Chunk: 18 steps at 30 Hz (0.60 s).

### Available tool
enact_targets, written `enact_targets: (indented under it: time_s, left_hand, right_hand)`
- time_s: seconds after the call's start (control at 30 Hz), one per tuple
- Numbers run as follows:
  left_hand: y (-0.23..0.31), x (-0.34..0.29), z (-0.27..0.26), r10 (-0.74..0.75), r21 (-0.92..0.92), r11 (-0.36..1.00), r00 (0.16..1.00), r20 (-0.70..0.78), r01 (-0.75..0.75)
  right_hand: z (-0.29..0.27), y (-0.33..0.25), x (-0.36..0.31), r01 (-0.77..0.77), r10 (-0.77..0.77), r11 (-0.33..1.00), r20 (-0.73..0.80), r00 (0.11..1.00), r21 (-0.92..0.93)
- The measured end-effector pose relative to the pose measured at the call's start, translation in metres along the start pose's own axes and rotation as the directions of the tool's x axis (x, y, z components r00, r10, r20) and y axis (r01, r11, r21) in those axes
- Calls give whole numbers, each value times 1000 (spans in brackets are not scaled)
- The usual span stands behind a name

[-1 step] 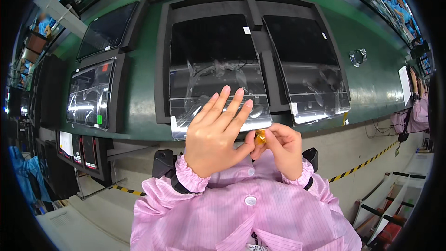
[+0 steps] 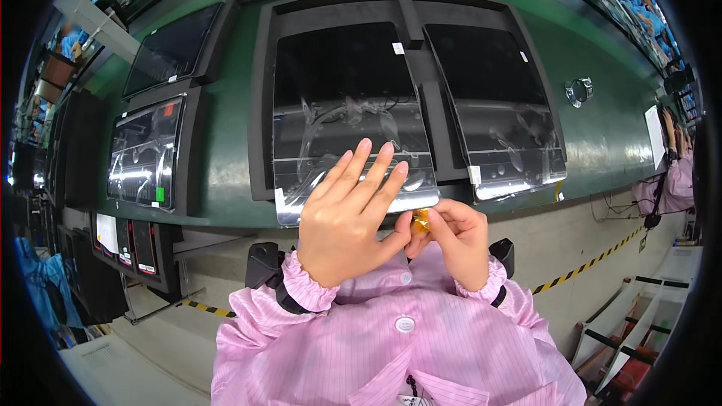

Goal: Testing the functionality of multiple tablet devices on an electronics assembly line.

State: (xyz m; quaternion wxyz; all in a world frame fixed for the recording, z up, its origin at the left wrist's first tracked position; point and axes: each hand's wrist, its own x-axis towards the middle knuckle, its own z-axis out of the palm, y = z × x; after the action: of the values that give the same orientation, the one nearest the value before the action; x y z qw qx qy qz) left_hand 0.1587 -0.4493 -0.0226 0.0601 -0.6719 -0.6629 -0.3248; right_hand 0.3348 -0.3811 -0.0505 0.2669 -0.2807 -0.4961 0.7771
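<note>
A dark glossy screen panel (image 2: 346,68), covered by clear film, lies in a black foam tray (image 2: 261,105) at the middle of the bench. Over its near edge my left hand (image 2: 346,214) is open, fingers spread toward the panel and thumb pointing right. The thumb tip is close to or touching a small amber, shiny piece of tape (image 2: 420,220) by the panel's near right corner. Thumb and fingers of my right hand (image 2: 459,237) pinch that amber piece. How far the tape runs under the panel edge is hidden.
To the right lies a second film-covered panel (image 2: 496,98). Two smaller panels in foam trays, one a screen with red and green labels (image 2: 147,154), stand at the left. A round metallic object (image 2: 579,92) rests on the green bench (image 2: 613,124). The bench's near edge runs beside my hands.
</note>
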Motion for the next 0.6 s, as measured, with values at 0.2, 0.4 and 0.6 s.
enact_targets:
  time_s: [0.2,0.4,0.6]
  left_hand:
    - [-4,4,-5,24,-5,1000,999,29,-24]
    - [-7,39,-62,14,93,995,976,216,-34]
    - [-90,135,-16,161,158,970,974,159,-186]
  right_hand:
    - [-4,-23,-6,-181,194,977,110,975,-113]
    - [-94,-130,32,159,-389,595,-109,915,-788]
    - [-184,-138,149,249,-564,-244,346,750,-937]
